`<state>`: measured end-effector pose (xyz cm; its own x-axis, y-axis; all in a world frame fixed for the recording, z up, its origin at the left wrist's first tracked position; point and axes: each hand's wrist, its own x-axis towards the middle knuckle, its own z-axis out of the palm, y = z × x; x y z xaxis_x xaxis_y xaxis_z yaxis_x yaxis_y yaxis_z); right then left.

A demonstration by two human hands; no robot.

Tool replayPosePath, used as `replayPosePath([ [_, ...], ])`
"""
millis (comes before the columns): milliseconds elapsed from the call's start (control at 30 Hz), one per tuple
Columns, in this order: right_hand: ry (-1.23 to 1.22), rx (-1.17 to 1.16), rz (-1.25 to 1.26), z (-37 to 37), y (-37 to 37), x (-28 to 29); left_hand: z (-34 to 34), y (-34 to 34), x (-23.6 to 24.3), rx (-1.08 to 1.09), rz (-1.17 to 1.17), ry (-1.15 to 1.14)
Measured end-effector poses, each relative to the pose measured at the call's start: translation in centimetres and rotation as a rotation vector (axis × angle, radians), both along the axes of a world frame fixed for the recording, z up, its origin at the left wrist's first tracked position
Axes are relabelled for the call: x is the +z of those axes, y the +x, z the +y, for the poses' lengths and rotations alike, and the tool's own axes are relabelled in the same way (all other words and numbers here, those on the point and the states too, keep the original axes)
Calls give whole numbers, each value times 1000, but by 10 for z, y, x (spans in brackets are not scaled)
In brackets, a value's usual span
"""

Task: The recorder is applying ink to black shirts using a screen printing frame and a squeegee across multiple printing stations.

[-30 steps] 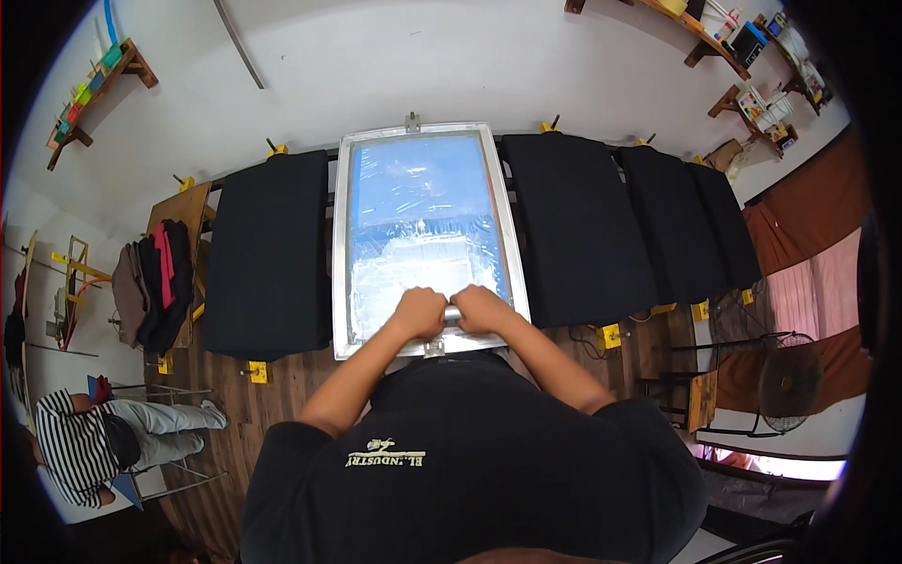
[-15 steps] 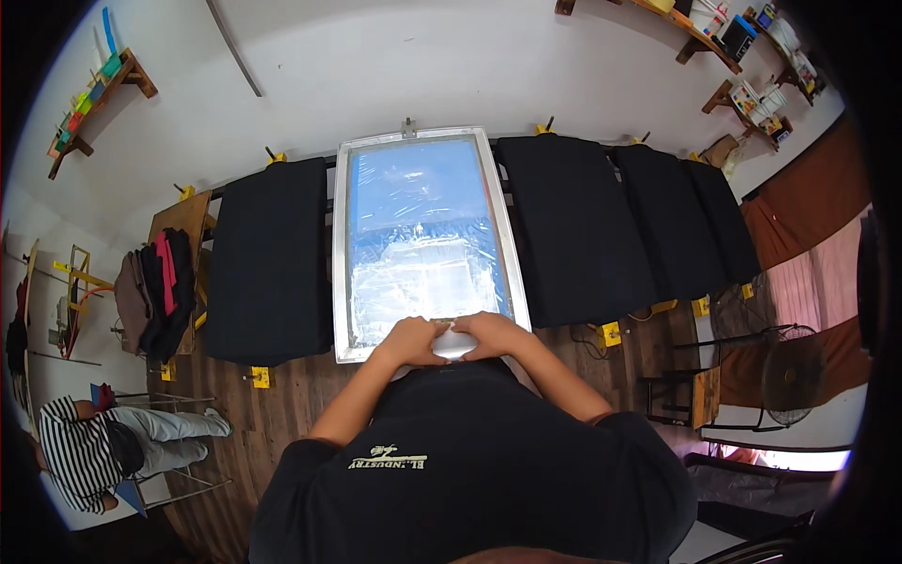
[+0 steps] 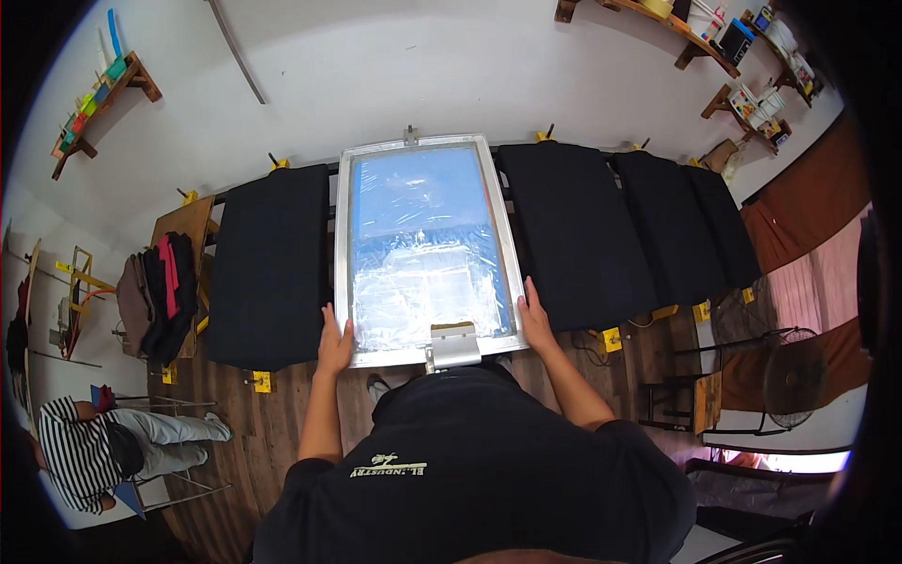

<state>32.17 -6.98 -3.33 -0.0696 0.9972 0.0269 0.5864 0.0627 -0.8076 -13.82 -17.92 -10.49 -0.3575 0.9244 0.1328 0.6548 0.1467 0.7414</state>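
Observation:
A silk-screen frame (image 3: 520, 240) with silver metal rails and blue, film-covered mesh lies before me, lengthwise away from my body. My left hand (image 3: 335, 342) holds its left rail near the front corner, thumb by the rail and fingers along the outer side. On the right rail, a little farther up, my right hand (image 3: 536, 316) grips in the same way. A short, silver metal piece that looks like a squeegee (image 3: 456, 348) rests across the near rail, touched by neither hand. Just beyond it, a brownish patch shows on the mesh. A clamp (image 3: 411, 136) sits at the frame's far end.
Black cloth-covered boards stand at left (image 3: 268, 268) and right (image 3: 578, 235). Garments (image 3: 164, 282) hang over a wooden board farther left. A person in stripes (image 3: 80, 451) sits at lower left. A stool (image 3: 707, 399) and a fan (image 3: 794, 381) stand right.
Both hands have let go of the squeegee-like metal piece at the near rail. They have moved apart, one to each side rail of the frame.

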Motion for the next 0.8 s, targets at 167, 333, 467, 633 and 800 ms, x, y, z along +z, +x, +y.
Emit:
replayPosePath([
  [167,-205,-27,155,13,0,-26,0,6,2,-78,-441,-104],
  [333,-270,12,415,24,13,-50,0,-1,8,-101,-595,-102],
  [467,-369,27,606,17,0,-17,-6,-11,12,-79,-705,-96],
  [633,-415,4,633,13,-3,12,1,-21,21,-101,-846,-97],
  [800,-466,-30,678,9,-7,32,4,-18,29,-110,-983,-100],
])
